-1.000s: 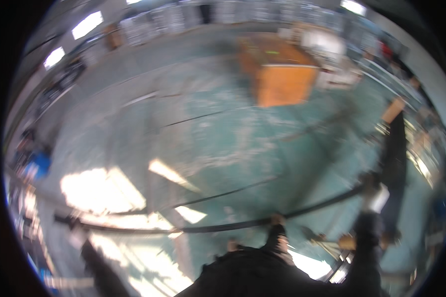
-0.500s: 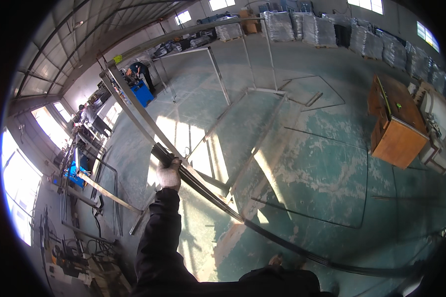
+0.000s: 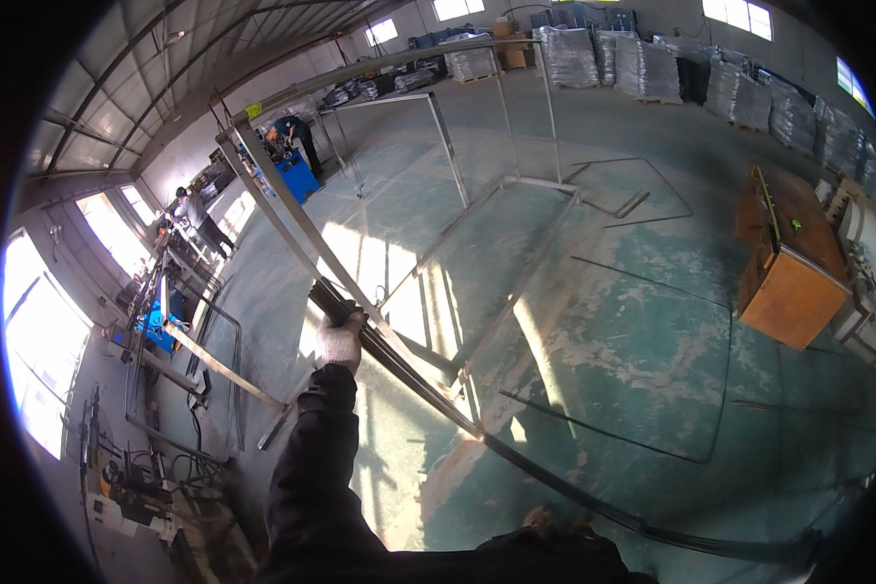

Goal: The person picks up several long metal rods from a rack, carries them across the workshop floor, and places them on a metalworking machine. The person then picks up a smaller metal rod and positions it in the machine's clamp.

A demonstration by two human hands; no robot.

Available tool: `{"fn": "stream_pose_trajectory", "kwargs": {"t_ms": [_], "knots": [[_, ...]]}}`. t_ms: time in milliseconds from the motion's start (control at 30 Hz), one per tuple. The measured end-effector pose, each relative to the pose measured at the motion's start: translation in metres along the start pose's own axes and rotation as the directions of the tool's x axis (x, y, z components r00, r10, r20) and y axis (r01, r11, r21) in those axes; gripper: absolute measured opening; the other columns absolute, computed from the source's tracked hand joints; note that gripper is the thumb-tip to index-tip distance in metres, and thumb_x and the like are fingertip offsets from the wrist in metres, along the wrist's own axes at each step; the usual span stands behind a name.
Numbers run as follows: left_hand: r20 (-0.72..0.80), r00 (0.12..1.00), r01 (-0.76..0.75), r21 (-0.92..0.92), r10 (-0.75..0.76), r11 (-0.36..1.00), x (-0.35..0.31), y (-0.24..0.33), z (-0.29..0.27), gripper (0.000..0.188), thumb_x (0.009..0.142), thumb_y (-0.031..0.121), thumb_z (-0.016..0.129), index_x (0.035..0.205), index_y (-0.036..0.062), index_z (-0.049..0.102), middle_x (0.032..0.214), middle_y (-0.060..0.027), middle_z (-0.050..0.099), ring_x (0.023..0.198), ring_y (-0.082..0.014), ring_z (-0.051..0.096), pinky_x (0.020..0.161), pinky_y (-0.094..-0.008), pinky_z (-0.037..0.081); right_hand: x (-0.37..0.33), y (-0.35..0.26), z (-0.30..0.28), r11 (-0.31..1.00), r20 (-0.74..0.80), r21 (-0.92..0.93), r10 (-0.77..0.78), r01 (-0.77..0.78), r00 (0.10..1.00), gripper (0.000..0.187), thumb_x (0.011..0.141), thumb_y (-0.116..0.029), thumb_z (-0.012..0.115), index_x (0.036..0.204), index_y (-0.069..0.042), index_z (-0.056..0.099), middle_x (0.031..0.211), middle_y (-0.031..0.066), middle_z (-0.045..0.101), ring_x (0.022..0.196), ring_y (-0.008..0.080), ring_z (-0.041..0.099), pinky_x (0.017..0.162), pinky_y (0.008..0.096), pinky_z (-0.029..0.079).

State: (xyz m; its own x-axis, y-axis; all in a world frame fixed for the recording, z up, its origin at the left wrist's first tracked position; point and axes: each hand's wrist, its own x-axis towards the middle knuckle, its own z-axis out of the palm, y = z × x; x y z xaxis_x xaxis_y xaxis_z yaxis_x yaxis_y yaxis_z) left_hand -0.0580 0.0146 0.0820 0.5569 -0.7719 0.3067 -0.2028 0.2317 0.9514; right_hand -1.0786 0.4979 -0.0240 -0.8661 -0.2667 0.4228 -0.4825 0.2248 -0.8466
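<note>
My left hand [image 3: 339, 344], in a pale work glove, is closed around a bundle of long, thin, dark metal rods [image 3: 414, 378] near their left end. The bundle runs from my hand down to the right across the front of my body and fades into the dark lower right rim. Just beyond my hand stands a tall metal tube frame [image 3: 297, 209], its near uprights very close to the rods' end; whether they touch I cannot tell. My right hand does not show.
Thin bent rods [image 3: 608, 445] lie on the worn green floor. A wooden desk [image 3: 793, 282] stands at the right, and wrapped pallets [image 3: 565, 58] line the far wall. At the left are machines, a long bar [image 3: 226, 365] and two people [image 3: 200, 220] working farther off.
The whole scene has shifted slightly right in the view, as the head turned a little left. My left hand keeps its hold on the rods.
</note>
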Motion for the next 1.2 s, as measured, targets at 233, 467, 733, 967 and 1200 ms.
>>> {"fn": "stream_pose_trajectory", "kwargs": {"t_ms": [233, 467, 733, 967, 1200], "knots": [[-0.077, 0.997, -0.02, 0.046, 0.024, 0.999, -0.001, 0.0, 0.003, 0.033, 0.097, 0.0, 0.081, 0.129, -0.0027, 0.073, 0.112, -0.0093, 0.081, 0.098, -0.0214, 0.076, 0.09, -0.0365, 0.063, -0.026, -0.078, 0.02, 0.968, -0.087, 0.194, -0.145, 0.16, 0.986, 0.034, 0.112, -0.013, 0.063, 0.131, 0.01, 0.077, 0.115, 0.0194, 0.083, 0.099, 0.0305, 0.08, 0.09, 0.045, 0.065], [-0.026, 0.999, 0.028, -0.03, -0.029, 0.999, -0.002, 0.009, 0.009, 0.034, 0.102, -0.006, 0.074, 0.136, -0.0074, 0.072, 0.12, -0.0154, 0.081, 0.108, -0.0266, 0.079, 0.1, -0.0378, 0.064, -0.036, -0.13, 0.035, 0.968, -0.156, 0.113, -0.205, 0.224, 0.966, 0.025, 0.11, -0.011, 0.073, 0.124, 0.008, 0.081, 0.107, 0.016, 0.085, 0.091, 0.0277, 0.082, 0.081, 0.0421, 0.067], [0.041, 0.999, -0.013, -0.051, 0.016, 0.999, 0.0, 0.005, 0.009, 0.037, 0.107, 0.004, 0.077, 0.142, -0.0048, 0.07, 0.121, -0.013, 0.082, 0.109, -0.0247, 0.08, 0.098, -0.037, 0.063, -0.037, -0.127, 0.037, 0.926, -0.188, 0.358, -0.057, 0.123, 0.98, 0.024, 0.11, -0.01, 0.075, 0.125, 0.008, 0.082, 0.11, 0.0174, 0.085, 0.092, 0.0278, 0.082, 0.084, 0.0419, 0.068], [-0.026, 0.999, -0.024, 0.05, 0.025, 0.998, -0.005, 0.009, 0.023, 0.034, 0.107, 0.003, 0.078, 0.14, -0.0043, 0.073, 0.117, -0.0088, 0.081, 0.104, -0.0203, 0.077, 0.097, -0.0348, 0.061, -0.038, -0.135, 0.041, 0.975, -0.227, 0.202, -0.049, 0.096, 0.973, 0.022, 0.107, -0.006, 0.079, 0.122, 0.009, 0.081, 0.11, 0.0183, 0.085, 0.093, 0.0283, 0.082, 0.083, 0.0428, 0.069], [-0.007, 1.0, -0.028, -0.07, 0.027, 0.997, 0.002, -0.002, 0.017, 0.03, 0.103, 0.001, 0.079, 0.132, -0.0013, 0.075, 0.116, -0.0092, 0.081, 0.103, -0.0226, 0.078, 0.095, -0.0371, 0.063, -0.038, -0.127, 0.038, 0.944, -0.199, 0.194, -0.228, 0.266, 0.953, 0.02, 0.108, -0.005, 0.077, 0.119, 0.01, 0.081, 0.11, 0.0194, 0.085, 0.093, 0.0294, 0.082, 0.083, 0.0436, 0.07]]}}
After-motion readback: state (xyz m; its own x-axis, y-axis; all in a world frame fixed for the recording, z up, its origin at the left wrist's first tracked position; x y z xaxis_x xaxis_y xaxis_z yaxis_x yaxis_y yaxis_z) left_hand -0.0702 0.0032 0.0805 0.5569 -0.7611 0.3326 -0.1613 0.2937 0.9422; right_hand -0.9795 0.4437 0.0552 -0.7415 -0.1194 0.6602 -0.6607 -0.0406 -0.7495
